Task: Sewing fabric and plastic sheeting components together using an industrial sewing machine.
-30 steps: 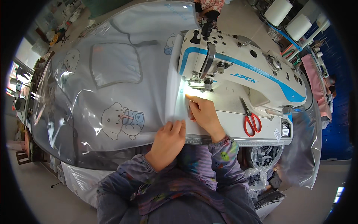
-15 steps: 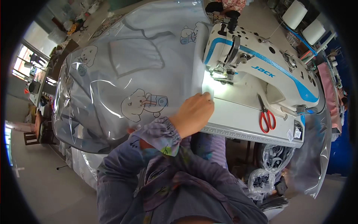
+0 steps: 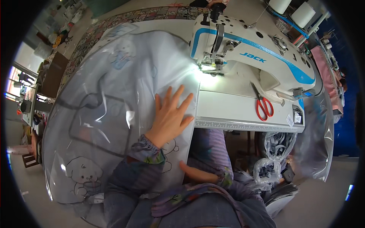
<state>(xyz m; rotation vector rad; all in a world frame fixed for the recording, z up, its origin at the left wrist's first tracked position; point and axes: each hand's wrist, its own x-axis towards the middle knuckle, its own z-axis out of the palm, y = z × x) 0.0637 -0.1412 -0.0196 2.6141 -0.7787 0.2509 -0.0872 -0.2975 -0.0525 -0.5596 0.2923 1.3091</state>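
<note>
A large translucent plastic sheet with cartoon bear prints and grey trim drapes over the left of the sewing table and down toward my lap. My left hand lies flat on it, palm down and fingers spread, just left of its straight right edge. Lower down, my right hand is beside that same edge, close to my lap; its fingers are mostly hidden. The sheet's far right part reaches the lit presser foot of a white and blue sewing machine.
Red-handled scissors lie on the machine bed, above a ruler strip along the front edge. Thread cones stand at the far right. Clear bags of grey strips hang below. A patterned cloth lies behind the sheet.
The sheet has shifted toward me and turned, baring white table behind it. My left hand has moved left from the edge and spread its fingers. My right hand now shows near the edge.
</note>
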